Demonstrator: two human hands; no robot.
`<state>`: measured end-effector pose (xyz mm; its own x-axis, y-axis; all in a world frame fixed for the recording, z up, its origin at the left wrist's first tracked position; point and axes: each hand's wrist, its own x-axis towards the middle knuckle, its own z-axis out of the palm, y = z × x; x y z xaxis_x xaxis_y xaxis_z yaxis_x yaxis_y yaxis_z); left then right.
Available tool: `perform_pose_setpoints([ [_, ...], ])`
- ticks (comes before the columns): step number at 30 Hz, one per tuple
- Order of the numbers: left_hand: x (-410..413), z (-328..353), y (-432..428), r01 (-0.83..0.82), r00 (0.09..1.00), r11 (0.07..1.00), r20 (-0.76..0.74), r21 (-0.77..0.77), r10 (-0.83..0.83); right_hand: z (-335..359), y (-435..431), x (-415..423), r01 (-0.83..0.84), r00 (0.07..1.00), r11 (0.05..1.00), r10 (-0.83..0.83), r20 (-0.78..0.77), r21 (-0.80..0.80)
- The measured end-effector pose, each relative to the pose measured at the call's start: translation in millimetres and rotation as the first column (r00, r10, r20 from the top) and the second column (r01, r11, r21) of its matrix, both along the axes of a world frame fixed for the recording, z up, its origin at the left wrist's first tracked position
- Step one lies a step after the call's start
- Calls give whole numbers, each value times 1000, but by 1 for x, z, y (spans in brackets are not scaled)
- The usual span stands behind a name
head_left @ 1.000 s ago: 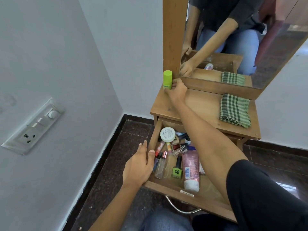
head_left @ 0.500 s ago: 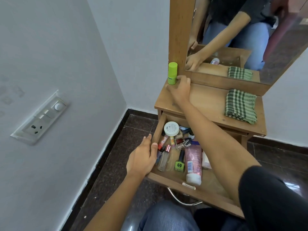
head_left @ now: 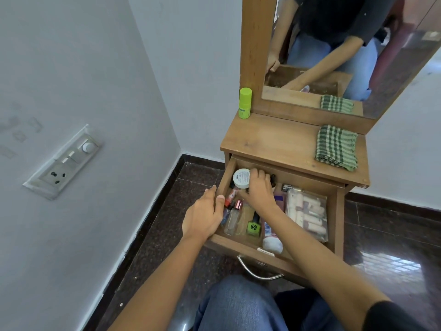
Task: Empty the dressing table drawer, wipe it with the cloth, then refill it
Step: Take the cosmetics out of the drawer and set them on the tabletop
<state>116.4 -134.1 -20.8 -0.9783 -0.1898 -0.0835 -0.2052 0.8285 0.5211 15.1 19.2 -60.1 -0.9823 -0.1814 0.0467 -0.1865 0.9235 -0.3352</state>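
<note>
The wooden drawer (head_left: pixel 333 211) is pulled open and holds several cosmetics. My right hand (head_left: pixel 259 191) reaches into its back left corner, fingers curled round a round white jar (head_left: pixel 241 178). My left hand (head_left: pixel 205 215) grips the drawer's left wall, thumb inside. Near the front lie a pink tube with a white cap (head_left: pixel 270 237), a green nail polish bottle (head_left: pixel 253 226), a clear bottle (head_left: pixel 232 218) and a clear pouch of rolls (head_left: pixel 306 213). A lime green bottle (head_left: pixel 245 103) stands upright at the tabletop's back left. The folded green checked cloth (head_left: pixel 336 146) lies on the tabletop's right.
The mirror (head_left: pixel 346 48) rises behind the tabletop (head_left: pixel 269 139) and reflects my arms. A grey wall with a switch plate (head_left: pixel 64 161) runs along the left. Dark tiled floor (head_left: pixel 393 247) surrounds the table. My knee in jeans (head_left: pixel 238 306) is under the drawer's metal handle (head_left: pixel 259 273).
My right hand let go of the lime green bottle on the tabletop and came down into the drawer onto the white jar. My left hand stayed on the drawer's side.
</note>
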Motion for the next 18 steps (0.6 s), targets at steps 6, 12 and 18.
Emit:
perform_pose_setpoints([
  [6,0,-1,0,-15,1000,1000,-19,-9,15,-1,-8,-7,94,996,994,-94,-1,-48],
  [12,-1,-5,-1,-16,999,1000,-48,-14,15,14,-3,-2,25,1000,971,-27,-6,-237],
  [18,-1,-5,-2,-10,1000,1000,-24,14,10,67,2,18,-60,998,778,54,-28,-625],
])
